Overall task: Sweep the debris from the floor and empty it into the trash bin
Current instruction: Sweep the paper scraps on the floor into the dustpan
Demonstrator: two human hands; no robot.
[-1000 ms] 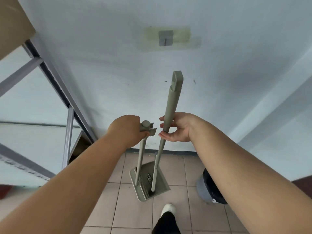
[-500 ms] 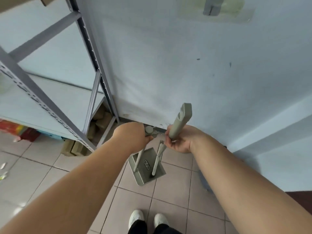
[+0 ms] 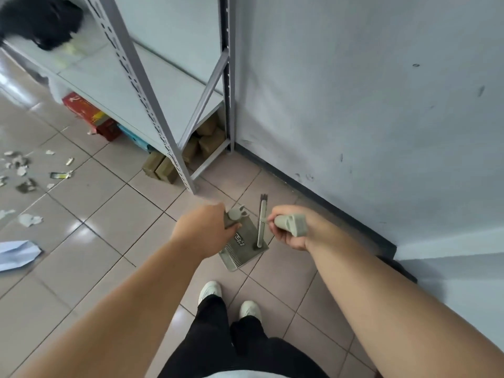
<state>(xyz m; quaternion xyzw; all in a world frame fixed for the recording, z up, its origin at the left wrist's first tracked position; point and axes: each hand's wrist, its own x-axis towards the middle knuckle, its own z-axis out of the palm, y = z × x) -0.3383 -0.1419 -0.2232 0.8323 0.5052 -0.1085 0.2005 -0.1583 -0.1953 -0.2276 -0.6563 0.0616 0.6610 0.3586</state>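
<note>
My left hand [image 3: 203, 229] grips the top of the grey-green dustpan handle [image 3: 234, 214]. The dustpan's pan [image 3: 240, 253] hangs below it, just above the tiled floor. My right hand [image 3: 293, 231] grips the broom handle [image 3: 290, 224] near its top end. The thin broom shaft [image 3: 261, 223] runs down in front of the pan. Scraps of paper debris [image 3: 20, 170] lie scattered on the tiles at the far left. The trash bin is out of view.
A grey metal shelf rack [image 3: 152, 105] stands at the left against the wall, with boxes [image 3: 90, 117] and brown blocks [image 3: 163, 169] under it. A white sheet of paper [image 3: 16, 252] lies on the floor at the left edge. The wall [image 3: 354, 105] runs along the right. My feet [image 3: 229, 298] are below the pan.
The view has tilted down and swung left, so the debris on the floor now shows and the bin has left the frame. Both hands still hold the dustpan and broom.
</note>
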